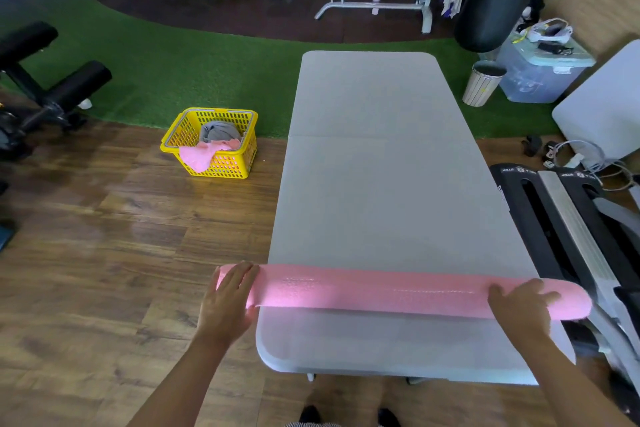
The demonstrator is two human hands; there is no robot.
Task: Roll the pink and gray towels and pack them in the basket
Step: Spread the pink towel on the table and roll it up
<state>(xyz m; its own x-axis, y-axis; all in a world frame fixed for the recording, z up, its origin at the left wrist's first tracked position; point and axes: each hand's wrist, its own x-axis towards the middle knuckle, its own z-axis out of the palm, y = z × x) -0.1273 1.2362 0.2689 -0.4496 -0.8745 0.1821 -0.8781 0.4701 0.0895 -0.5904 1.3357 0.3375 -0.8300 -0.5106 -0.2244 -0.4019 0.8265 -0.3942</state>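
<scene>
A pink towel (pixel 374 291) lies rolled into a long tube across the near end of the grey folding table (pixel 384 166), both ends overhanging the table's sides. My left hand (pixel 230 298) rests flat on the roll's left end with fingers straight. On the right end lies my right hand (pixel 519 302), fingers spread over the roll. A yellow basket (pixel 211 142) stands on the wooden floor left of the table. It holds a rolled gray towel (pixel 221 130) and another pink towel (pixel 204 154) that hangs over its front rim.
Black gym equipment (pixel 561 229) stands close along the table's right side. A bin (pixel 483 83) and a clear storage box (pixel 540 69) sit at the far right. Weight benches line the back, and a black bench (pixel 45 90) is at the left.
</scene>
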